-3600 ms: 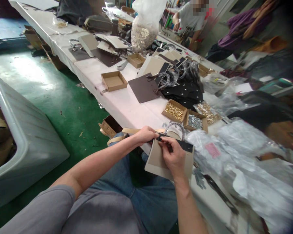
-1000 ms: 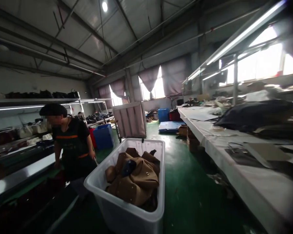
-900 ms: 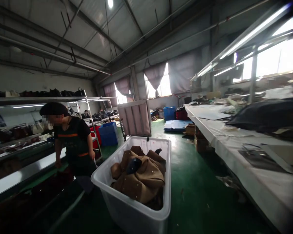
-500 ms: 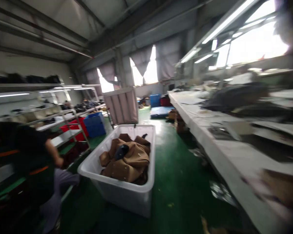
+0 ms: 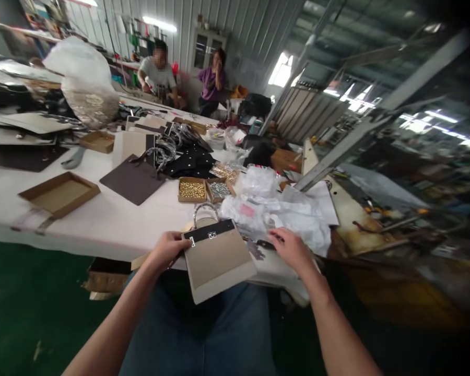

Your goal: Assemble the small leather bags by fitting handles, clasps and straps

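Note:
A beige handbag piece (image 5: 221,261) with a dark top band, silver metal fittings and a patterned handle hangs tilted over the table's front edge. My left hand (image 5: 169,249) grips its upper left corner, thumb on the front. To the right, my right hand (image 5: 290,247) is over the table edge with its fingers bent together. A slim dark object (image 5: 265,244) lies at those fingertips; whether they hold it I cannot make out. Behind the bag piece are a small box of gold-coloured metal parts (image 5: 191,190) and another of silver-coloured parts (image 5: 219,189).
Clear plastic bags (image 5: 258,183) crowd the table at the right. A dark brown bag panel (image 5: 133,179) and a shallow cardboard box (image 5: 60,194) lie at the left. Several dark bag pieces are heaped behind. A slanting metal post (image 5: 348,138) crosses the right side. Two people are across the table.
The view has swung from an aisle with a white bin of brown pieces, and a passing person, to the worktable. Both my hands now show, the left one on the bag piece.

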Available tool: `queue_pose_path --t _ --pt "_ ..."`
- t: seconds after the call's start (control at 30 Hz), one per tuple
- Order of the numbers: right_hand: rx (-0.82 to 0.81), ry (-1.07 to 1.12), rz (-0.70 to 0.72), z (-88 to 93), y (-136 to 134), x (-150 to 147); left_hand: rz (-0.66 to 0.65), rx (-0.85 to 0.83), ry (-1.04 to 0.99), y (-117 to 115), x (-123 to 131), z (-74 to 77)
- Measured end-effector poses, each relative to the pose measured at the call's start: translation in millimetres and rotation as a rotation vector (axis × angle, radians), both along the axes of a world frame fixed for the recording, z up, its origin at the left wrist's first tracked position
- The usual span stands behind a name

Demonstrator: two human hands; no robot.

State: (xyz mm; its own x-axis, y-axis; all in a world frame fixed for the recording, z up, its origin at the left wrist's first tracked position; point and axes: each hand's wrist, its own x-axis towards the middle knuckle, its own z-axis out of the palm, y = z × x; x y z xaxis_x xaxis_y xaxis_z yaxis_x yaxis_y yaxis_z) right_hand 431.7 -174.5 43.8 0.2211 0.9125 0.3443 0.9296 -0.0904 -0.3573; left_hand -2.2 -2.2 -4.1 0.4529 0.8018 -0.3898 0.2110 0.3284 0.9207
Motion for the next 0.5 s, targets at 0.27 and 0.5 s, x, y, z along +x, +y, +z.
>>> queue_pose_path --t 0.27,0.5 --pt "-0.316 0.045 -0.017 -25.7 0 8 0.049 -0.016 -0.03 -4 -6 6.1" --pt "-0.124 0.09 -0.022 -20.3 -4 26 0.056 -0.046 -0.017 -3 -11 8.7"
